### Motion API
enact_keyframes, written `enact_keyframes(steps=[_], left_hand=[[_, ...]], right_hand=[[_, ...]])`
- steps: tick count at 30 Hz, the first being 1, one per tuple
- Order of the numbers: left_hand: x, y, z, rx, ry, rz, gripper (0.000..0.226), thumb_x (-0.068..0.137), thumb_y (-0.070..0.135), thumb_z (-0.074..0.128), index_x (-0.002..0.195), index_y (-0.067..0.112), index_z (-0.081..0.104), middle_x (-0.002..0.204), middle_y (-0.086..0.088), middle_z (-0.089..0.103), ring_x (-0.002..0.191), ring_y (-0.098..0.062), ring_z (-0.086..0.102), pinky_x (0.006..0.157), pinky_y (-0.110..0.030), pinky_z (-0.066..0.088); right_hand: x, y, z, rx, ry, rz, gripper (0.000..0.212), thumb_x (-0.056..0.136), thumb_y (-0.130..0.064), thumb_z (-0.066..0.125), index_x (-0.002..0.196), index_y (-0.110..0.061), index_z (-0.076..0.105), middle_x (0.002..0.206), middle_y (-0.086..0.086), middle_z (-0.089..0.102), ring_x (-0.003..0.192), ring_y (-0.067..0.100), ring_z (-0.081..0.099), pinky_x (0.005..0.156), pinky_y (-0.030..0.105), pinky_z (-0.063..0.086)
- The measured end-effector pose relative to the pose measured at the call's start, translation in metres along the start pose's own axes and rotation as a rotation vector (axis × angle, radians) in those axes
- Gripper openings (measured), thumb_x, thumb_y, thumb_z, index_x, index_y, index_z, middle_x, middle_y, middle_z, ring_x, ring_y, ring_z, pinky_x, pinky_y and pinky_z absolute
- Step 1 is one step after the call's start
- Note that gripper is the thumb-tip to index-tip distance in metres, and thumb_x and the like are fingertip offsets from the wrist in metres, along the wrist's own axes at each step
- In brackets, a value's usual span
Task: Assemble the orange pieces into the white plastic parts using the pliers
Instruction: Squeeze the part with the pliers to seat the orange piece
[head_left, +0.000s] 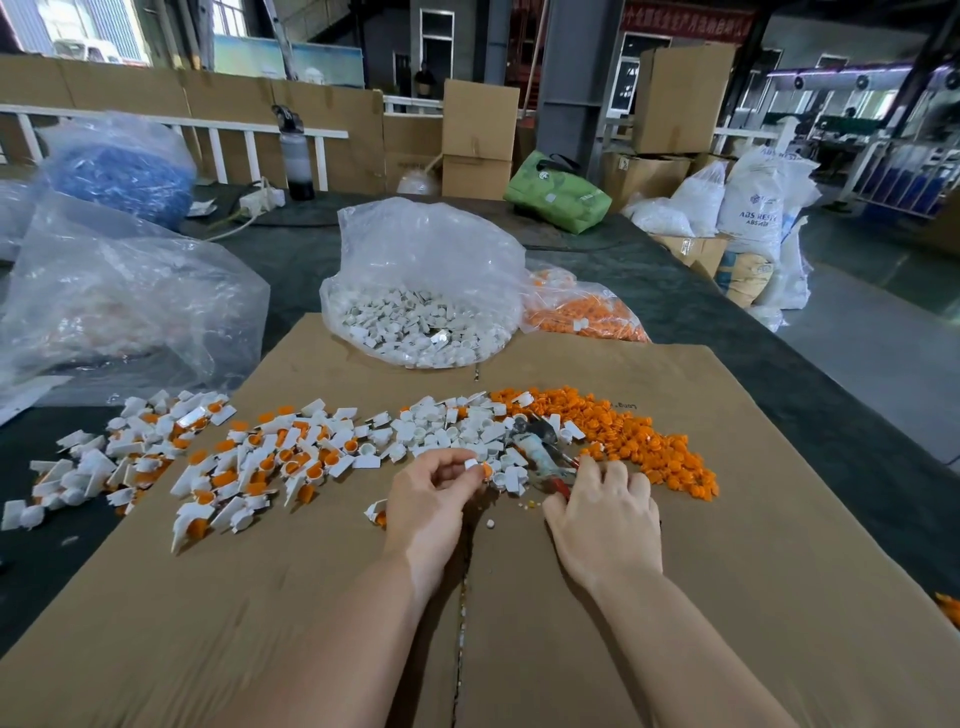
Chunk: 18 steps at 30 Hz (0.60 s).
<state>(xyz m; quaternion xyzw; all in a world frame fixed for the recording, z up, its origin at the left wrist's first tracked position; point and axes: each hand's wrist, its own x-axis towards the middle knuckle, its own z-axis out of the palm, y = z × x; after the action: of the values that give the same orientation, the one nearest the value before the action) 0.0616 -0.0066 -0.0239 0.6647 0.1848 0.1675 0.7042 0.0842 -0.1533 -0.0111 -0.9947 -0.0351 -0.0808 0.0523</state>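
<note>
Head view: a person sits at a table covered with flat cardboard (727, 597), both bare forearms reach forward.
Left hand (431, 493): the fingers are curled, and the fingertips pinch a small white part (470, 464) with an orange piece (486, 470) touching it on the right side. The hand is just above the cardboard, at the near edge of the white pile.
Right hand (605, 514): palm down, the fingers are bent and rest on the red handles of the pliers (545, 457). If the fingers really close around the handles, I cannot tell.
Pliers: they lie on the cardboard between the white pile and the orange pile, the head points away from the person, the handles point to the right hand.
White pile (457, 428): loose white parts in the middle of the cardboard, just beyond the left hand.
Orange pile (639, 441): loose orange pieces on the right, touching the white pile.
Finished parts (249, 462): white parts with orange inside are spread on the left, some are past the cardboard edge on the dark table.
White bag (421, 291): a clear plastic bag, open, full of white parts, at the far edge of the cardboard.
Orange bag (582, 312): a clear bag with orange pieces, just beside the white bag on the right.
Crumbs (530, 505): some tiny bits lie on the cardboard between the two hands.
</note>
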Motion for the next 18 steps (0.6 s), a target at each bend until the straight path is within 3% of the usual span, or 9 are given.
enact_keyframes(steps=[2,4,7,9,11,15,18], left_hand=[[0.001,0.001,0.000,-0.017,0.006,-0.026,0.014,0.079,0.010,0.073,0.086,0.021,0.068,0.085,-0.008,0.071,0.074,-0.012,0.065,0.070,-0.018,0.049],[0.004,0.003,0.001,-0.066,0.010,-0.080,0.013,0.081,0.009,0.071,0.089,0.018,0.068,0.083,-0.008,0.071,0.072,-0.014,0.066,0.073,-0.025,0.051],[0.008,0.007,0.003,-0.169,0.020,-0.149,0.010,0.084,0.005,0.067,0.091,0.011,0.067,0.072,-0.003,0.071,0.060,-0.008,0.065,0.061,-0.021,0.051],[0.010,0.014,0.004,-0.206,0.025,-0.163,0.009,0.085,0.002,0.065,0.087,0.011,0.065,0.066,-0.001,0.069,0.052,-0.004,0.062,0.051,-0.015,0.049],[0.012,0.020,0.004,-0.237,0.032,-0.176,0.009,0.086,-0.001,0.063,0.086,0.008,0.063,0.061,-0.002,0.066,0.046,-0.004,0.057,0.047,-0.013,0.048],[0.016,0.028,0.002,-0.229,0.062,-0.190,0.008,0.086,-0.002,0.061,0.088,0.005,0.062,0.070,-0.008,0.063,0.053,-0.011,0.053,0.049,-0.014,0.048],[0.017,0.030,0.001,-0.219,0.089,-0.199,0.007,0.086,-0.002,0.062,0.089,0.005,0.062,0.072,-0.009,0.063,0.056,-0.014,0.053,0.056,-0.018,0.049]], right_hand=[[0.000,-0.001,-0.009,0.023,0.007,-0.022,0.036,0.094,-0.038,0.033,0.118,-0.014,0.043,0.121,0.006,0.047,0.109,0.026,0.040,0.092,0.034,0.036],[0.002,-0.001,-0.017,0.113,-0.067,-0.040,0.035,0.094,-0.037,0.034,0.116,-0.013,0.045,0.118,0.008,0.048,0.107,0.027,0.042,0.092,0.035,0.036],[0.003,-0.004,-0.034,0.403,-0.276,-0.069,0.031,0.095,-0.035,0.034,0.107,-0.013,0.052,0.110,0.009,0.053,0.104,0.028,0.047,0.089,0.036,0.039],[0.001,-0.006,-0.045,0.549,-0.374,-0.104,0.026,0.095,-0.032,0.034,0.093,-0.015,0.053,0.095,0.005,0.054,0.089,0.021,0.050,0.072,0.031,0.040],[-0.001,-0.007,-0.054,0.686,-0.444,-0.094,0.027,0.095,-0.027,0.035,0.073,-0.014,0.042,0.074,0.001,0.044,0.064,0.016,0.041,0.055,0.028,0.028],[-0.003,-0.006,-0.061,0.815,-0.585,-0.038,0.024,0.089,-0.020,0.036,0.066,-0.015,0.038,0.069,0.009,0.037,0.062,0.021,0.033,0.057,0.034,0.025],[-0.005,-0.006,-0.062,0.961,-0.688,0.051,0.022,0.084,-0.019,0.039,0.063,-0.015,0.045,0.064,0.008,0.044,0.058,0.021,0.038,0.050,0.028,0.029]])
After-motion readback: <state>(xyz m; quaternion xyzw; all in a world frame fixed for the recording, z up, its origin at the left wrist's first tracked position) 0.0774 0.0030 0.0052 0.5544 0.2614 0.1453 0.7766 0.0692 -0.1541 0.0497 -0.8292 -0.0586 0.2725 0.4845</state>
